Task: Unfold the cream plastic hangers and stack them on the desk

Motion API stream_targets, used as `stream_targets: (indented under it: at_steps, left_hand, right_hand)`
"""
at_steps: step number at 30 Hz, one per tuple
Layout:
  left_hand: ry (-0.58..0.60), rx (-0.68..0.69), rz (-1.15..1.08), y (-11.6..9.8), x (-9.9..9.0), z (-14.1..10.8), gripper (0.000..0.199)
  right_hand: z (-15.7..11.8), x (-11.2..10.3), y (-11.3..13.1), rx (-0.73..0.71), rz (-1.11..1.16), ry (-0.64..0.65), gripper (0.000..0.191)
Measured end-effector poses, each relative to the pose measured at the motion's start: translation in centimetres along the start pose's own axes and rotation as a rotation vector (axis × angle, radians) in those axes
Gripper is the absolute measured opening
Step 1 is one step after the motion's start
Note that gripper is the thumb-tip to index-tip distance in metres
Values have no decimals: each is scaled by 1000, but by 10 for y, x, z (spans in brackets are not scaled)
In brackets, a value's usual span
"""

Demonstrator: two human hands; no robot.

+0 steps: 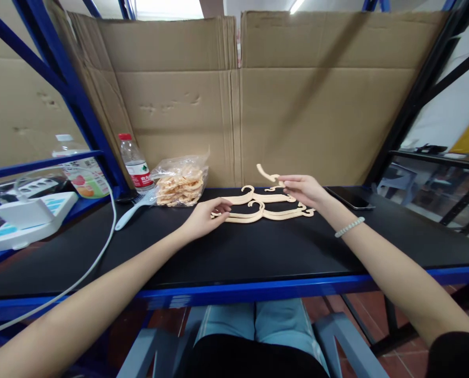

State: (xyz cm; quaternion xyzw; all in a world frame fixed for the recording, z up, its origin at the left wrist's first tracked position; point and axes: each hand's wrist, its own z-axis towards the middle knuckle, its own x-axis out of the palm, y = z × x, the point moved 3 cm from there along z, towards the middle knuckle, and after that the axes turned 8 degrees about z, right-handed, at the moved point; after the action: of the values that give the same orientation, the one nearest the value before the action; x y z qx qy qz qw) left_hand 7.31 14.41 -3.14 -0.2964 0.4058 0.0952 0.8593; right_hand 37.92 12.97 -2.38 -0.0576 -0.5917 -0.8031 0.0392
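Note:
Several cream-coloured hangers (283, 215) lie in two groups on the black table, their hooks toward the cardboard. My left hand (207, 216) rests at the left ends of the nearer hangers, its fingers curled round or over them; whether it grips them is hard to tell. Raised above the right part of the hangers, my right hand (302, 190) pinches a cream piece (266, 174) between thumb and fingers. That piece sticks out to the left, and its other end is hidden by the fingers.
Behind the table (238, 262) stands a cardboard wall (316, 105). To the left are a clear bag of cream pieces (181, 184), a water bottle (135, 165), a pale blue brush (134, 210), a white cable and a power strip (33, 223). A dark phone (350, 198) lies at right.

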Motion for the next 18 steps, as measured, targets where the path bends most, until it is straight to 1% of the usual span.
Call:
stream_targets:
  at_steps: [2,4,6,8,9,11,13,14,16,18]
  left_hand:
    - [17,-47,-244,-8,7,0,44]
    - [24,-72,-456,-16,13,-1,54]
    - [25,-92,-587,-21,16,-2,51]
    - [21,-120,-637,-22,17,-2,39]
    - [12,-134,-644,-22,17,-2,34]
    - [-32,-163,-653,-19,15,-2,31]
    - [-104,-203,-676,-15,12,-2,33]
    - [-141,-230,-695,-13,10,-1,33]
    - [-193,-285,-741,-8,8,-2,35]
    - [-212,-327,-771,-4,7,-2,36]
  right_hand:
    - [-9,38,-3,128,161,198,29]
    - [-21,70,-7,244,265,361,29]
    - [-31,91,-10,318,311,455,29]
    - [-38,101,-12,355,322,495,28]
    - [-40,103,-12,359,320,507,28]
    - [-38,100,-13,330,280,516,31]
    - [-30,89,-14,218,124,462,30]
    - [-25,80,-14,129,-14,405,28]
    - [-13,61,-14,-75,-379,265,19]
    - [-5,44,-15,-212,-734,184,14]
